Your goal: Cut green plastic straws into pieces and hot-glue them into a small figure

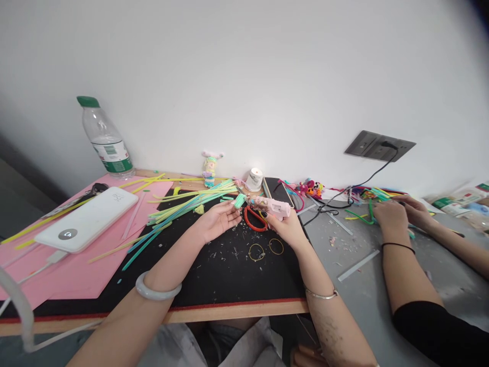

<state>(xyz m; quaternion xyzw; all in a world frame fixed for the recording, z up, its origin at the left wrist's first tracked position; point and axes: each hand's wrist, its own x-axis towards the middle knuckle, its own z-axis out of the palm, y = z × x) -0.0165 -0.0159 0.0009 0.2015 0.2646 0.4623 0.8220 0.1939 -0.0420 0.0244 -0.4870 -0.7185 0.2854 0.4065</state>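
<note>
My left hand (218,220) lies palm up over the black mat (214,275), its fingertips pinching a small mint-green fuzzy piece (239,200). My right hand (284,224) is wrapped round a pink glue gun (270,206), whose nozzle points left at the green piece. A red ring (255,220) lies on the mat just below the gun. Two thin gold rings (266,248) lie nearer me. A bundle of green and yellow pipe cleaners (187,206) spreads out left of my left hand.
A white power bank (87,218) rests on pink paper (57,265) at left, a water bottle (106,137) behind it. A small figure (210,169), a phone (278,191) and a wall socket (379,146) lie further back. Another person's hands (397,211) work on the grey table at right.
</note>
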